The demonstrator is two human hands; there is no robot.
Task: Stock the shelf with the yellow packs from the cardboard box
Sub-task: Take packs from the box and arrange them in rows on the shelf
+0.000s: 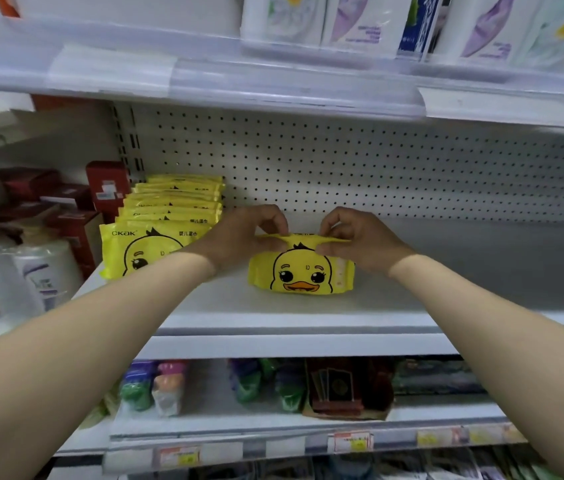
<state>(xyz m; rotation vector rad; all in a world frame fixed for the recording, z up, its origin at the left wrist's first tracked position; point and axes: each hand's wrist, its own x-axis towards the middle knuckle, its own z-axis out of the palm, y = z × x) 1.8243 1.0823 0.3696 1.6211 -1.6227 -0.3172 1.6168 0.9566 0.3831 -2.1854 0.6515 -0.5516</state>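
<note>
A: Both arms come in from the bottom corners, left forearm (100, 323) and right forearm (481, 323), bare and stretched toward the middle shelf (308, 308).
B: And the hands meet on one yellow pack (303, 273). Its duck face is toward us and it stands on its long edge on the white board, roughly centre.
A: Left hand (242, 237) pinches the pack's top seam between thumb and fingertips, knuckles up. Right hand (360, 242) pinches the seam's other end, thumb pressed on the front just below it.
B: So both are gripping, with the top flap pulled flat between them. The bottom edge looks to be on the board.
A: On the left, a row of yellow packs (169, 216) stands one behind another, back to the pegboard panel (377, 168). The left wrist covers part of the front one.
B: The held pack sits to the right of that row. Whether they touch, I cannot tell.
A: Further left, red boxes (107, 185) and white bottles (45, 271). Above, pale packs (342, 22); below, blurred coloured goods (249, 382) and price tags (349, 441) on the rail
</note>
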